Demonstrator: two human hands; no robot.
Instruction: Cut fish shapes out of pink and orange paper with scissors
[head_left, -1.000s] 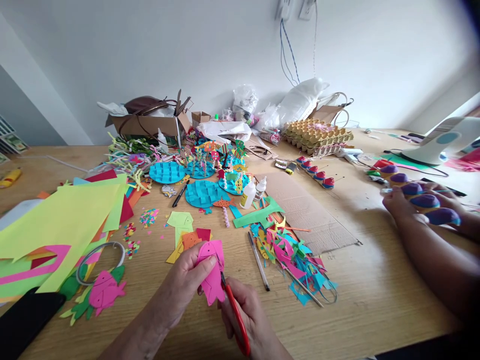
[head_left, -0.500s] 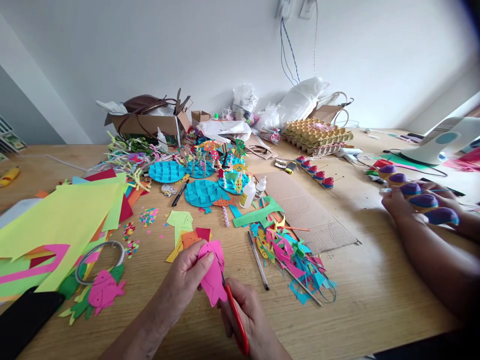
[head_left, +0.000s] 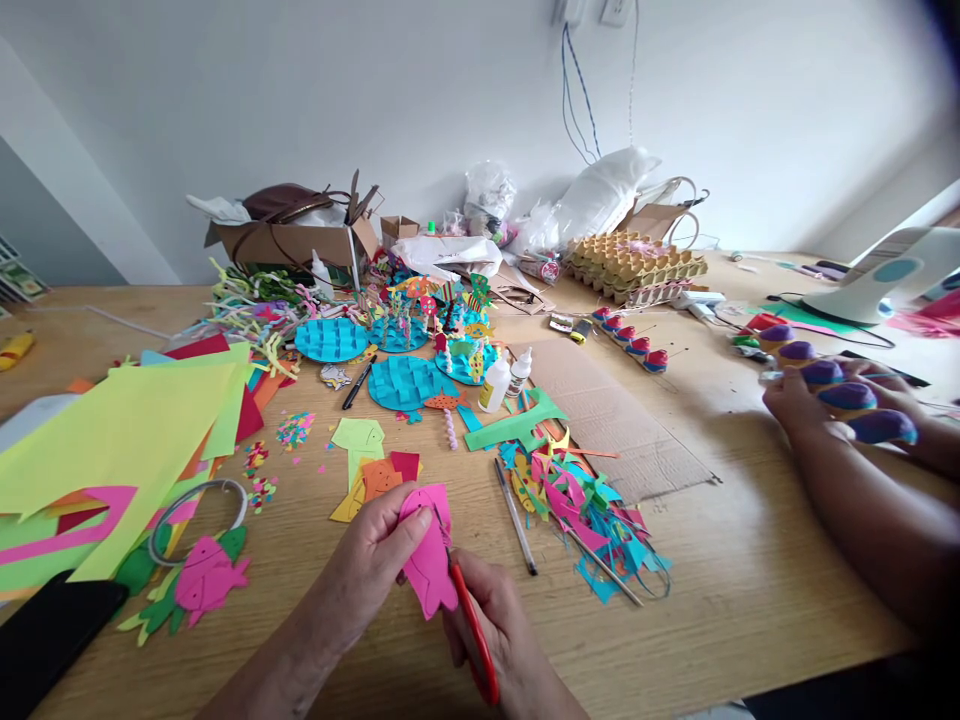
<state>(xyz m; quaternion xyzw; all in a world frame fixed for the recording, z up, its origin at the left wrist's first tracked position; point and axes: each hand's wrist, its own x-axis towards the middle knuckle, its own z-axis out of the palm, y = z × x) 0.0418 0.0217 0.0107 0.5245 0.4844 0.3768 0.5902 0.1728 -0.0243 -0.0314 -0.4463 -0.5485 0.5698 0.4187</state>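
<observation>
Pinched between the thumb and fingers of my left hand (head_left: 379, 545) is a piece of pink paper (head_left: 428, 574) with a fish outline drawn on it. My right hand (head_left: 491, 610) is closed around red-handled scissors (head_left: 474, 635), whose blades lie at the right edge of the pink paper. Just beyond my left hand lie orange paper pieces (head_left: 381, 476) and a pale green paper piece (head_left: 358, 437), both with drawn lines. Cut-out paper fish, a pink one (head_left: 206, 577) on top of green ones, rest on the table to the left.
Yellow paper sheets (head_left: 112, 430) and a tape roll (head_left: 238, 505) lie left. A pen (head_left: 515, 520), paper scraps (head_left: 592, 520), glue bottles (head_left: 493, 386) and cardboard (head_left: 622, 420) are to the right. Blue discs (head_left: 409, 384) stand ahead. At far right, another person's hands (head_left: 799, 405) hold a painted egg-carton strip (head_left: 847, 397).
My hands and the pink paper have barely shifted, with the scissors still at its right edge. The view has tilted very slightly.
</observation>
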